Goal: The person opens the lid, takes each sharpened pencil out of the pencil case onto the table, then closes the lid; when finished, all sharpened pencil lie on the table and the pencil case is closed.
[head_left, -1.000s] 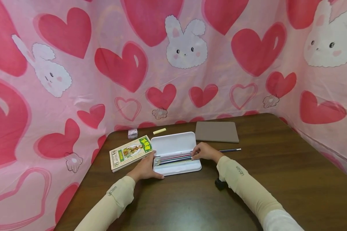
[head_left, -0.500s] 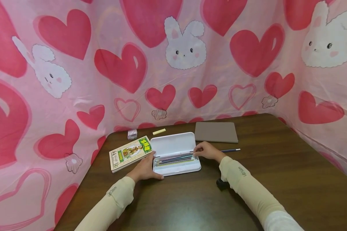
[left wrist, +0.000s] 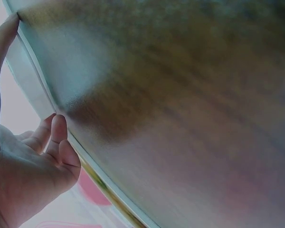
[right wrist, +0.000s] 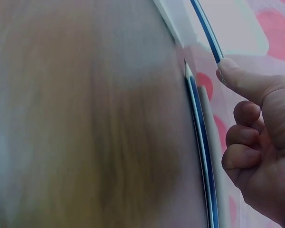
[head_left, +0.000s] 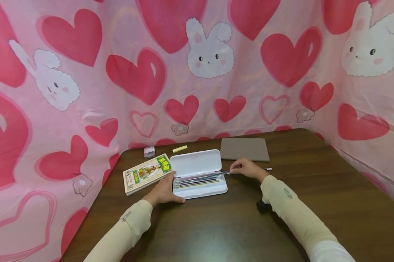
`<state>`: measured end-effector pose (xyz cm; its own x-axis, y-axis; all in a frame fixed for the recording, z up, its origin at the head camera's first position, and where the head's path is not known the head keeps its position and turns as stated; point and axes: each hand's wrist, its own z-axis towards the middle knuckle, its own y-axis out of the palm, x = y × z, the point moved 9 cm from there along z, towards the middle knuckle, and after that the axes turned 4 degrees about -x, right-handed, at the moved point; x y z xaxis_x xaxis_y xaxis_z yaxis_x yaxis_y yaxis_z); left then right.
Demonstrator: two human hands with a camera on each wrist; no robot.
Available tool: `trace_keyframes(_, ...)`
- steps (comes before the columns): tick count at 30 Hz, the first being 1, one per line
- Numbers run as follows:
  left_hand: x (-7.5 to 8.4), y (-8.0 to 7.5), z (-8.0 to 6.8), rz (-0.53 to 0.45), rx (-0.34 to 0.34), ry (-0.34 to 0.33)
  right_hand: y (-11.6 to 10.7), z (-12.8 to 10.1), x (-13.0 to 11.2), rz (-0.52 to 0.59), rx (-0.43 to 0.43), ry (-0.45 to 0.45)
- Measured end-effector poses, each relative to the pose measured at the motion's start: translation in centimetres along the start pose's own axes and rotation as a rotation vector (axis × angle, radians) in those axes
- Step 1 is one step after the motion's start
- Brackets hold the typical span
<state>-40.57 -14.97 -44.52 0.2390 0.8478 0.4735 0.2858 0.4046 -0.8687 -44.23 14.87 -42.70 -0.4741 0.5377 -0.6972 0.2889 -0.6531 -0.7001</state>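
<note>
A white pencil case (head_left: 201,192) lies on the table with its lid raised at the back. Several pencils (head_left: 200,184) lie side by side inside it. My left hand (head_left: 164,190) holds the case's left end, thumb at the front edge and fingertips farther back. Between thumb and fingers my right hand (head_left: 247,169) pinches one end of a blue striped pencil (right wrist: 206,28). That pencil slants over the case, its far end above the other pencils. Another blue striped pencil (right wrist: 201,137) lies on the table under my right hand, its sharpened point towards the case.
A book (head_left: 148,173) with a green and yellow cover lies left of the case. Behind stand a small clear box (head_left: 149,152) and a yellow strip (head_left: 179,149). A flat grey-brown notebook (head_left: 245,149) lies at the back right. Patterned cloth (head_left: 141,80) hangs behind the table (head_left: 197,233).
My right hand has moved right, from over the case's right end to beyond it, drawing a pencil up and partly out. The left hand stays on the case.
</note>
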Motion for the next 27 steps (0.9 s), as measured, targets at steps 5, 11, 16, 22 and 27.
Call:
trace_keyframes(5,-0.1,0.0,0.0,0.005,-0.005,-0.009,-0.8,-0.9,1.0,0.014,0.014,0.007)
trace_keyframes(11,-0.1,0.0,0.1,0.01,0.0,-0.004,-2.0,-2.3,1.2,0.038,0.031,-0.027)
trace_keyframes(16,-0.1,0.0,0.1,0.012,-0.001,-0.004,-3.1,-3.4,2.2,0.052,0.036,0.027)
trace_keyframes(22,0.1,-0.2,0.1,0.002,-0.002,-0.008,-4.6,-4.6,3.9,0.01,0.057,0.125)
trace_keyframes(27,0.0,-0.1,0.1,0.006,-0.006,-0.012,-5.7,-5.9,4.8,-0.006,0.076,0.156)
